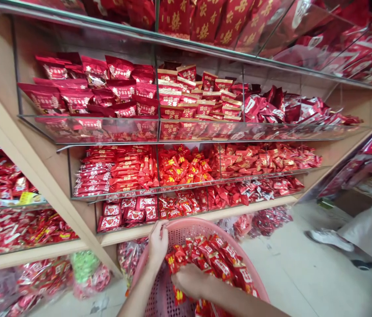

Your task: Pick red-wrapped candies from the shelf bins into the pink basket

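A round pink plastic basket (205, 224) with perforated walls stands below the shelves. My left hand (158, 241) is closed on its far left rim. Inside the basket, a heap of shiny red candy packets (220, 265) fills mainly the right side; the left part of the perforated bottom is bare. My right hand (189, 280) reaches into the heap from the right, its fingers curled around packets at the left edge. The fingertips are partly hidden, so I cannot tell how many packets it grips.
Glass-fronted shelves (119, 193) ahead hold sorted red packets in compartments. A slanting wooden post (40, 176) separates another shelf on the left. Bagged goods (88, 268) lie on the floor beneath. At the right, a person's white shoe (331, 239) rests on the tiled floor (300, 268).
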`<act>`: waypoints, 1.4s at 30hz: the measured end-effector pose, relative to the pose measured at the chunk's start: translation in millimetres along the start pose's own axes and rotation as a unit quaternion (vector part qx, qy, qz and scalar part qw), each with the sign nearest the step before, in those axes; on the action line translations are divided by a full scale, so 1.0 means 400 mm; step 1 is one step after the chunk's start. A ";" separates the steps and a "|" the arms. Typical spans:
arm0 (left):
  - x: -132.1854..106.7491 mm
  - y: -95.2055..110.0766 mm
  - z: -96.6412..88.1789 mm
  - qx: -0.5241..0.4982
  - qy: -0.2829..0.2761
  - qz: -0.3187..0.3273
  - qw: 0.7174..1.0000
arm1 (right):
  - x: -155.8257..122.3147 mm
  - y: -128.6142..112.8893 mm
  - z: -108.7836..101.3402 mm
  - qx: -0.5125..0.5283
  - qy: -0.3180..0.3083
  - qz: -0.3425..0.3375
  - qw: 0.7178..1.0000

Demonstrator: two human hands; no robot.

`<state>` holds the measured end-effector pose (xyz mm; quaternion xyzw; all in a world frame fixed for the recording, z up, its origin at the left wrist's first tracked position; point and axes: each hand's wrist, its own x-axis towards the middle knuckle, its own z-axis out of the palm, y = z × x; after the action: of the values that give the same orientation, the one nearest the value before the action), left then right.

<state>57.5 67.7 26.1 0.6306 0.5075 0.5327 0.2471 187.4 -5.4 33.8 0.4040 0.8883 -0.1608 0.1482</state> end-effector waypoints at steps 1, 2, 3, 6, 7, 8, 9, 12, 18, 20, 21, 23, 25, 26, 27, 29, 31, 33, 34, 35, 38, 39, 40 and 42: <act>0.000 0.000 0.000 0.000 0.001 0.000 1.000 | 0.004 -0.002 0.014 -0.002 -0.008 0.005 1.000; 0.000 0.000 0.001 0.000 0.001 0.000 1.000 | 0.007 -0.002 0.024 -0.005 -0.015 0.012 1.000; 0.001 -0.001 0.001 -0.001 0.001 0.000 1.000 | 0.009 0.000 0.032 -0.009 -0.021 0.018 1.000; 0.001 -0.003 0.001 -0.003 -0.003 0.002 1.000 | 0.016 0.007 0.048 -0.027 -0.031 0.025 0.999; 0.001 -0.004 0.002 -0.004 -0.005 0.003 1.000 | 0.019 0.009 0.052 -0.032 -0.030 0.027 0.999; 0.001 -0.004 0.002 -0.004 -0.007 0.005 1.000 | 0.022 0.010 0.055 -0.034 -0.023 0.029 0.999; 0.001 -0.005 0.002 -0.005 -0.008 0.006 1.000 | 0.025 0.011 0.058 -0.035 -0.016 0.035 0.999; 0.002 -0.009 0.004 -0.006 -0.008 0.008 1.000 | 0.034 0.008 0.066 -0.034 -0.002 0.058 0.998; 0.004 -0.012 0.005 -0.008 -0.006 0.014 1.000 | 0.021 -0.001 0.044 -0.039 0.009 0.068 0.997; 0.005 -0.011 0.004 -0.004 -0.005 0.012 1.000 | -0.001 0.002 -0.008 -0.036 0.026 0.060 0.997; 0.005 -0.011 0.003 -0.001 -0.004 0.010 1.000 | -0.016 0.006 -0.046 -0.033 0.046 0.053 0.997; 0.005 -0.010 0.002 0.004 -0.005 0.006 1.000 | -0.047 0.020 -0.142 -0.026 0.108 0.049 0.993; 0.005 -0.011 0.001 0.004 -0.006 0.005 1.000 | -0.079 0.044 -0.250 -0.004 0.181 0.045 0.982; 0.005 -0.012 0.001 0.003 -0.007 0.005 1.000 | -0.093 0.060 -0.304 0.011 0.219 0.042 0.975; 0.004 -0.013 0.001 0.002 -0.008 0.004 1.000 | -0.106 0.078 -0.356 0.031 0.264 0.044 0.963; 0.004 -0.015 0.002 -0.002 -0.011 0.000 1.000 | -0.127 0.124 -0.444 0.064 0.370 0.077 0.924; 0.003 -0.017 0.002 -0.005 -0.011 -0.003 1.000 | -0.139 0.180 -0.508 0.065 0.453 0.097 0.884; 0.002 -0.017 0.002 -0.010 -0.007 -0.005 1.000 | -0.142 0.238 -0.546 0.053 0.481 0.101 0.869; 0.002 -0.017 0.001 -0.012 -0.005 -0.005 1.000 | -0.140 0.266 -0.557 0.050 0.477 0.096 0.872; 0.002 -0.016 0.001 -0.013 -0.004 -0.006 1.000 | -0.137 0.291 -0.564 0.049 0.465 0.088 0.879; 0.002 -0.013 -0.001 -0.013 -0.005 -0.008 1.000 | -0.120 0.345 -0.571 0.062 0.418 0.069 0.904; 0.003 -0.011 -0.002 -0.013 -0.005 -0.009 1.000 | -0.115 0.354 -0.572 0.068 0.406 0.071 0.909; 0.003 -0.010 -0.002 -0.014 -0.004 -0.009 1.000 | -0.109 0.360 -0.574 0.075 0.396 0.079 0.912; 0.003 -0.007 -0.003 -0.015 0.000 -0.005 1.000 | -0.101 0.365 -0.580 0.084 0.384 0.100 0.914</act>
<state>55.3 69.6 24.5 0.6238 0.5027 0.5393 0.2595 293.5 152.3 235.2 0.5326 0.8148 -0.0513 -0.2233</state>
